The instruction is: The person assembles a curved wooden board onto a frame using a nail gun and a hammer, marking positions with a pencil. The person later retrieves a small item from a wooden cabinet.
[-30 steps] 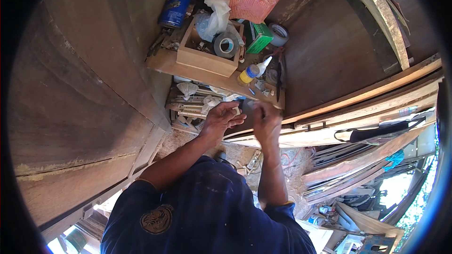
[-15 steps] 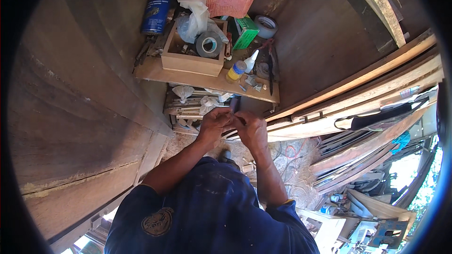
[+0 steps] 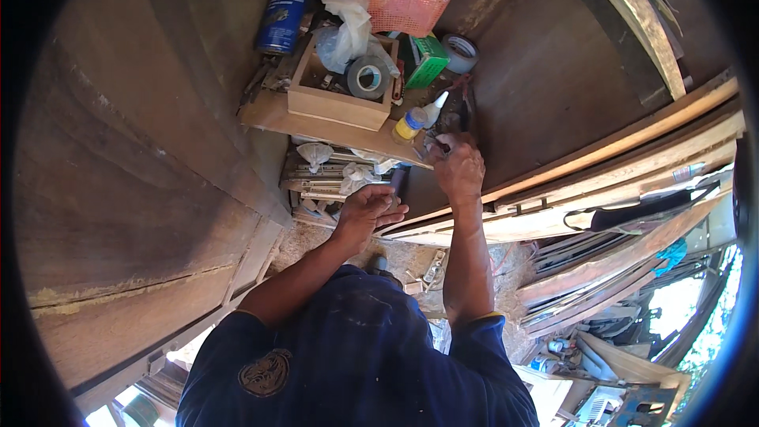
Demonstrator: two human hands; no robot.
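My right hand [image 3: 460, 170] is at the right end of the wooden shelf [image 3: 316, 128]. Its fingers are pinched down among small metallic bits there and cover most of them; what they grip is hidden. Lower and to the left, in front of the shelf, my left hand [image 3: 368, 212] hovers with fingers curled and the thumb against them, around something too small to name. Just left of the right hand's fingers stand a yellow jar with a blue lid [image 3: 409, 123] and a white bottle with a pointed nozzle [image 3: 434, 109].
A wooden box [image 3: 336, 107] holds a roll of dark tape [image 3: 368, 77] and a plastic bag [image 3: 345, 38]. Behind are a blue spray can [image 3: 289, 8], pink basket [image 3: 399, 1], green box [image 3: 428, 60] and grey tape roll [image 3: 460, 54]. Long boards [image 3: 601, 154] run along the right.
My hands were together in front of the shelf. The right has moved up and right to the small metallic bits; the left stays near its place. The view has shifted slightly.
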